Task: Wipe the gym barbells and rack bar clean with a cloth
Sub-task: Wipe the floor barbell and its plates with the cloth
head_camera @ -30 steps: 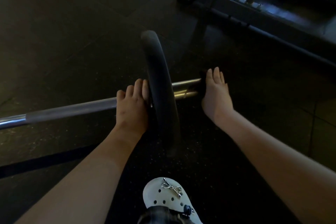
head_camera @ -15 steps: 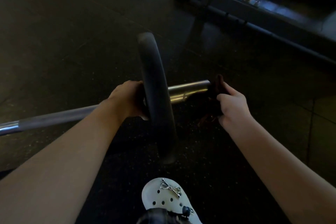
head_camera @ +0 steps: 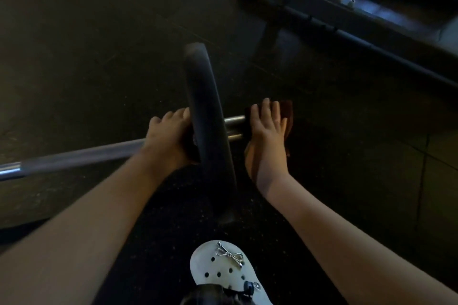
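Note:
A steel barbell (head_camera: 74,156) lies across the dark floor with a black weight plate (head_camera: 208,116) standing on it. My left hand (head_camera: 168,138) grips the bar right against the plate's left face. On the plate's right, the shiny sleeve (head_camera: 234,121) sticks out. My right hand (head_camera: 266,131) wraps a dark brown cloth (head_camera: 286,111) round the sleeve's end, fingers laid over the top. The cloth hides the sleeve's tip.
A grey metal rack base (head_camera: 347,20) with bolts and an upright post runs across the top right. A white clog (head_camera: 223,272) on my foot sits at the bottom centre. The floor is dark rubber matting with seams.
My right hand went from gripping the cloth at the sleeve's end to lying over the sleeve closer to the plate. My left hand stayed at the plate.

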